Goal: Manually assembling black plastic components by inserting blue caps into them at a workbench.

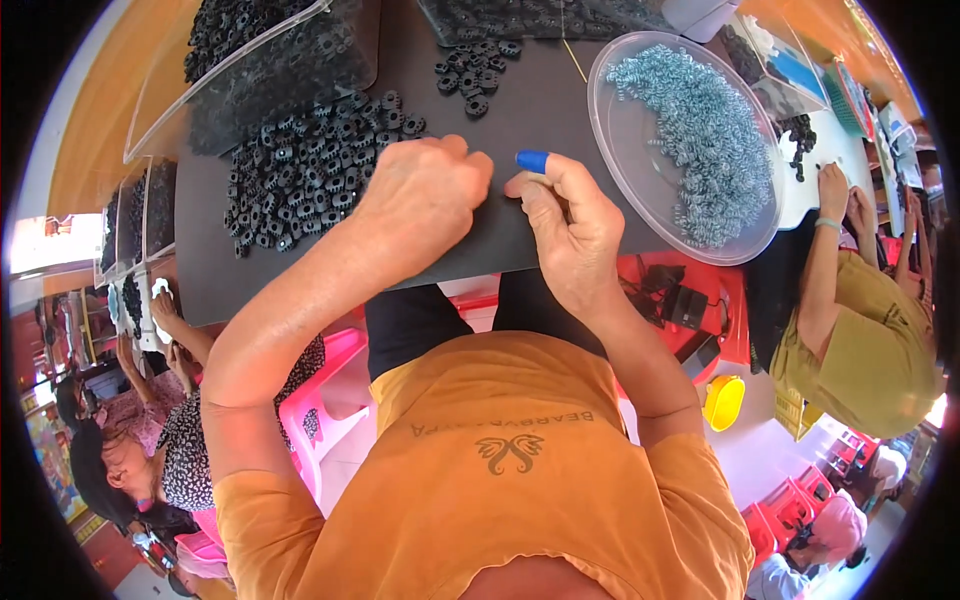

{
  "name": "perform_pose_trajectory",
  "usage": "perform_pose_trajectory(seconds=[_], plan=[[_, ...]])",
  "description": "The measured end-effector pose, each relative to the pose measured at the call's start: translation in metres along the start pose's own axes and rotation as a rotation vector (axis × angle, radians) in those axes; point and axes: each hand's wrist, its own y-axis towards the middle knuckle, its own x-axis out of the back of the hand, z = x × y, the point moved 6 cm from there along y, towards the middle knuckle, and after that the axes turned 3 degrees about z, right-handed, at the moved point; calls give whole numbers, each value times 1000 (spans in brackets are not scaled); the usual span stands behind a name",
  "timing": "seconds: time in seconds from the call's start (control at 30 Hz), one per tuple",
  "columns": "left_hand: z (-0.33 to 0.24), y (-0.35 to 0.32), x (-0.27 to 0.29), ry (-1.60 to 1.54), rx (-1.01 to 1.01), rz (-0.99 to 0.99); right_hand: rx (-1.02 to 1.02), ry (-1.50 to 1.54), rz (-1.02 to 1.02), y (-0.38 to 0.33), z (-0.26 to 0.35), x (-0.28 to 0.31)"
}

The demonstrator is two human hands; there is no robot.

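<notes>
My left hand is closed in a fist above the dark tabletop, knuckles up; anything inside it is hidden. Just to its right, my right hand has its thumb and fingers curled together, a blue cover on the index fingertip. I cannot make out what, if anything, those fingers pinch. A heap of small black plastic parts lies beside my left wrist, and a smaller group of black parts sits beyond the hands. Right of my right hand, a round clear plastic tray holds many small, pale-blue metal springs.
A clear bin of black parts stands at the far left, and a clear bag of black parts at the far edge. Below the table's right side is a red stool with cables. Co-workers sit at both sides, one in an olive shirt.
</notes>
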Motion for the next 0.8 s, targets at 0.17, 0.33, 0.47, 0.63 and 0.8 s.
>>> perform_pose_trajectory(seconds=[0.17,0.33,0.47,0.63,0.8], plan=[[-26,2,-10,295,-232,-111,-57,123,-73,2,0,3],[-32,-8,-17,305,-348,-263,-181,199,-124,1,-2,6],[-31,-15,-19,367,-333,-309,-197,212,-97,0,-1,3],[-38,-16,-13,405,-332,-221,-147,186,-73,-3,-1,5],[-14,4,25,32,-280,-258,-135,193,-133,-6,-3,10]])
